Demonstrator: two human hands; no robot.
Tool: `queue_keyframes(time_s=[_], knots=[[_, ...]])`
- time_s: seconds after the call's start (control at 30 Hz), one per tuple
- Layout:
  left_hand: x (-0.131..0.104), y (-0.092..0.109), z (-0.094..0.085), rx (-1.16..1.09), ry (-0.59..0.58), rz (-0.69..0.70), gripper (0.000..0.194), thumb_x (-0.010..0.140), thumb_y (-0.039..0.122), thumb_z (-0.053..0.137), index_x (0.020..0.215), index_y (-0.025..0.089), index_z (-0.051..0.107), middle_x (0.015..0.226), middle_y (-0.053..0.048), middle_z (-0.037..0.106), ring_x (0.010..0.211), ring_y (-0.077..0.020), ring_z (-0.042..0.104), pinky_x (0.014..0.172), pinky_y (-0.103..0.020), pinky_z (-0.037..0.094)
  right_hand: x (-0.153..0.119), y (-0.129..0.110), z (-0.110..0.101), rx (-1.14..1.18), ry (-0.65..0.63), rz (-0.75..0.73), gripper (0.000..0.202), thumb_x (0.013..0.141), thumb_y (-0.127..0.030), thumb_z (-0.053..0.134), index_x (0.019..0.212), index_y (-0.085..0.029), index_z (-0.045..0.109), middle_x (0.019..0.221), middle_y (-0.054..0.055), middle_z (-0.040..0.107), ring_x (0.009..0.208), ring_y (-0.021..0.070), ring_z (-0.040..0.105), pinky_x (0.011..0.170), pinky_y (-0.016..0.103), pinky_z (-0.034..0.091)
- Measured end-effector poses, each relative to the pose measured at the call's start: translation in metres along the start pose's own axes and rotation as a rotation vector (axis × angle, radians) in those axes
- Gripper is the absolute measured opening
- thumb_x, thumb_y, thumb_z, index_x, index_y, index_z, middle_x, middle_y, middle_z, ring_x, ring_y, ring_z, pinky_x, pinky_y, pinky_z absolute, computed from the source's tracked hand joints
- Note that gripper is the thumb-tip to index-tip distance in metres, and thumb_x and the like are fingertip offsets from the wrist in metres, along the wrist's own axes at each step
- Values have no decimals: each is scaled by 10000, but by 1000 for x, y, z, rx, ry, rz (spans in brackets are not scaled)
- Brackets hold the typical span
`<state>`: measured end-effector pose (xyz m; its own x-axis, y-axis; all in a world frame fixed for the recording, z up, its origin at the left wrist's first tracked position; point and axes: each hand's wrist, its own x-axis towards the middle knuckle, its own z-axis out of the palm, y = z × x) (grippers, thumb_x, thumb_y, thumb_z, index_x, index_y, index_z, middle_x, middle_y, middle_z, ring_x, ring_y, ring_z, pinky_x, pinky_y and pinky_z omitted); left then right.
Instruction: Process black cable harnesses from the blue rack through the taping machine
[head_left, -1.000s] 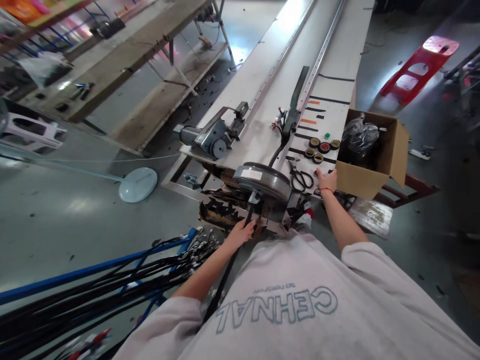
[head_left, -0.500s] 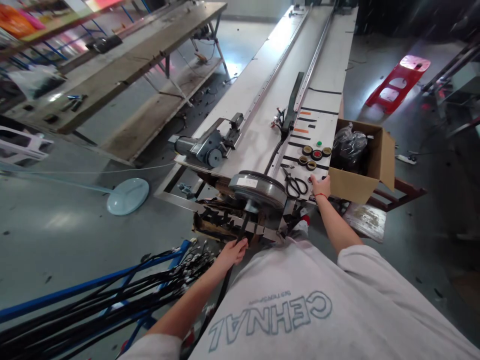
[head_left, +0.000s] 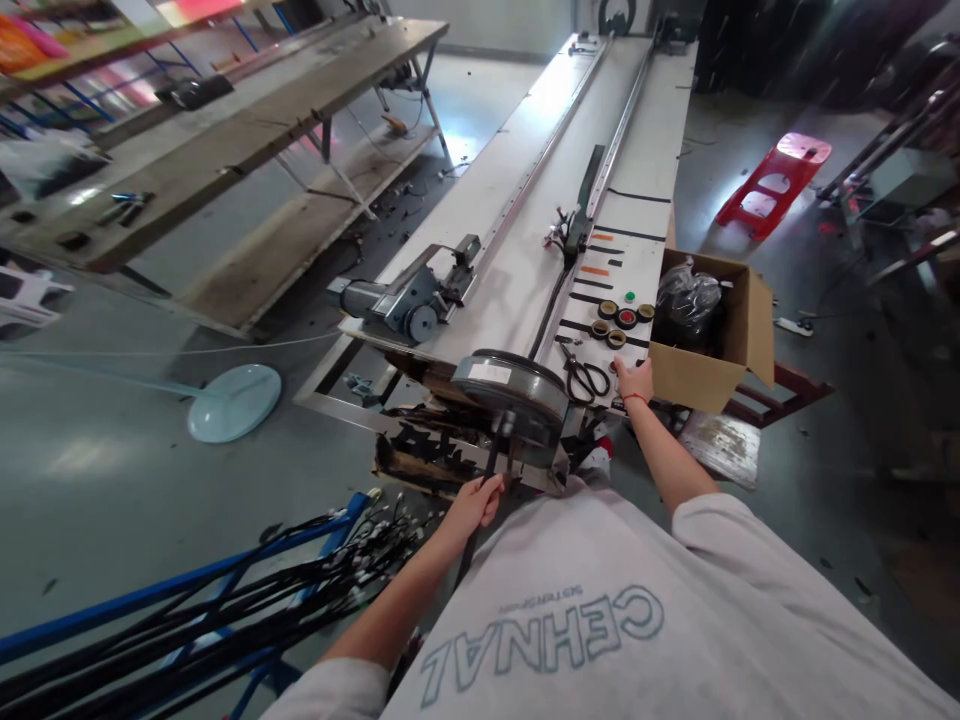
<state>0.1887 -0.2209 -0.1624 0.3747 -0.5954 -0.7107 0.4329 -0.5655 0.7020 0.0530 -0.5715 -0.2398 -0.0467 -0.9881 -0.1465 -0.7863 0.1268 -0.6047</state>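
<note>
My left hand (head_left: 477,502) is closed around a black cable bundle (head_left: 491,462) just below the round drum (head_left: 512,388) at the near end of the long white bench (head_left: 517,230). The bundle runs from the drum's hub down past my shirt. On the bench's near right corner rests my right hand (head_left: 634,380), fingers partly spread near a small red button. Black-handled scissors (head_left: 586,380) lie just left of it. Several tape rolls (head_left: 616,339) and a green button (head_left: 630,296) are beyond. A motor unit (head_left: 420,318) sits at the bench's left edge.
An open cardboard box (head_left: 701,375) holding a plastic bag stands against the bench's right side. Black cables hang on a blue rack (head_left: 330,545) at lower left. A red stool (head_left: 772,190) is at right, a wooden table (head_left: 255,140) at upper left.
The whole view has shifted slightly. My left hand has moved a little to the right along with the black bundle, while my right hand stays at the bench corner.
</note>
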Motion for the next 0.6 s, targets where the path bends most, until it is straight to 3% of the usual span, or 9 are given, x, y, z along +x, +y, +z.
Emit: queue_keyframes(time_s=[0.23,0.43,0.5,0.6], knots=[[6,-1,4,-20,19,10,479,592,625,654,640,180,485,372,113,326,306,-42,275,352,-190,167,-2,-2,-3,9,-12,10,780,768,-638,586,1332,-132,403,1271,204,527,1154,330,530,927,436,434],[14,6,0,73,44,66,440,640,603,626,680,185,493,416,101,366,334,-60,321,376,-202,234,-1,-1,-3,17,-2,6,775,760,-642,590,1316,-128,428,1270,200,538,1148,336,537,925,438,437],[9,-9,-6,198,75,114,395,679,569,602,729,187,516,456,85,421,379,-81,382,414,-214,299,-1,-1,-3,10,9,3,790,760,-648,584,1328,-124,419,1289,204,526,1170,330,523,946,426,423],[-6,-53,-20,487,68,131,273,742,455,572,762,183,569,599,14,588,586,-154,574,574,-257,437,0,-1,-3,-13,22,2,814,766,-651,573,1348,-108,403,1308,217,509,1192,328,509,965,416,407]])
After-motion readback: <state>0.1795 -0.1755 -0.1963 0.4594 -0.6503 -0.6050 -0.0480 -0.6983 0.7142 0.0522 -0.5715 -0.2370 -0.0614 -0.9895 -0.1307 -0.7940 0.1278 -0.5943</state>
